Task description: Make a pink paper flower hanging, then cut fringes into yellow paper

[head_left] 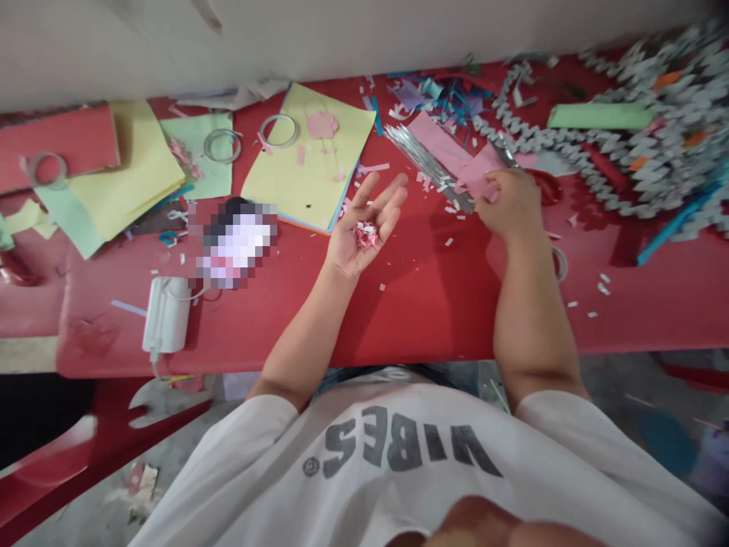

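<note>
Diffuse light is casting soft shadow on the red tabletop [421, 319] below the right fingers [487, 190]; rightward, the silver garland [654, 178] is looking blurred. Left of the left fingers [365, 190], pixelation is masking a phone [236, 247].

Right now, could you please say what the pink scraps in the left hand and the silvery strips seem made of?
The pink scraps in the left hand: probably thin, matte paper, judging by their curled look. The silvery strips: shiny, light-catching, perhaps foil or metal wire; I can't tell which.

a white power bank [166, 315] on a red table [410, 327], a pale wall [364, 42] behind, a red chair [111, 429] below
</note>
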`<state>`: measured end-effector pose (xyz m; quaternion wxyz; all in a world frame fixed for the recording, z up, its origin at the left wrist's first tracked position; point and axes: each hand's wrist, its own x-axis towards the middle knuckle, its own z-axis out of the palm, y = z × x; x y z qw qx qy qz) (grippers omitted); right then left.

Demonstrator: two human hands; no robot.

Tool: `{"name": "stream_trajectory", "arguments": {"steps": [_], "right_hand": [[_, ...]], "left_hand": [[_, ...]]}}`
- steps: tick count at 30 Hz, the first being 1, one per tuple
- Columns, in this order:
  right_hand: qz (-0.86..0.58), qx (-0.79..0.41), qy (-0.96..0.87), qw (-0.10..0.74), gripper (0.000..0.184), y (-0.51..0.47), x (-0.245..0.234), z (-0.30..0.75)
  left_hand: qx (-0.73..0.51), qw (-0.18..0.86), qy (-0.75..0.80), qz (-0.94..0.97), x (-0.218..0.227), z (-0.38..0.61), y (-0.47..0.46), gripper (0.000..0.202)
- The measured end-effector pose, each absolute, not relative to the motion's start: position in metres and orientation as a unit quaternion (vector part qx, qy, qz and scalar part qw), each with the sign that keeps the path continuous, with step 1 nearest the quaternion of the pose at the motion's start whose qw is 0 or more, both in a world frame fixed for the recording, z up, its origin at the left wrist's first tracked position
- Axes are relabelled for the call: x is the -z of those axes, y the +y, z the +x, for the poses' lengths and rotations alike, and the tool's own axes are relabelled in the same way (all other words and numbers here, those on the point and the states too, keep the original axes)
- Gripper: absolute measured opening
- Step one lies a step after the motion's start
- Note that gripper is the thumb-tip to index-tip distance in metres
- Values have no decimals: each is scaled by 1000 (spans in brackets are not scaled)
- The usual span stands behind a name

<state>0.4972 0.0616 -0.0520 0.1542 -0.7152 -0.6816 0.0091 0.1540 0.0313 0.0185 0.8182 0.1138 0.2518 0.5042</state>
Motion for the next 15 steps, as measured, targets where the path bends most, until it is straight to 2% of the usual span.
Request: {"name": "stream_trajectory", "arguments": {"steps": [2,4,7,12,15], "right_hand": [[-734,6,-650,195,32,61,47,486],[-721,23,-632,284,21,54,38,459],[-574,-48,-709,408,26,31,20,402],[-487,-127,-738,450,24,-7,5,330],[-488,-152,-726,461,13,-12,8,323]], "left_hand": [[-516,812,248,116,-17,156,32,50],[-521,810,241,124,-13,160,32,46],[-519,802,254,152,-9,167,29,44],[-513,788,292,173,-8,178,21,33],[-504,792,281,203,-3,180,19,40]]}}
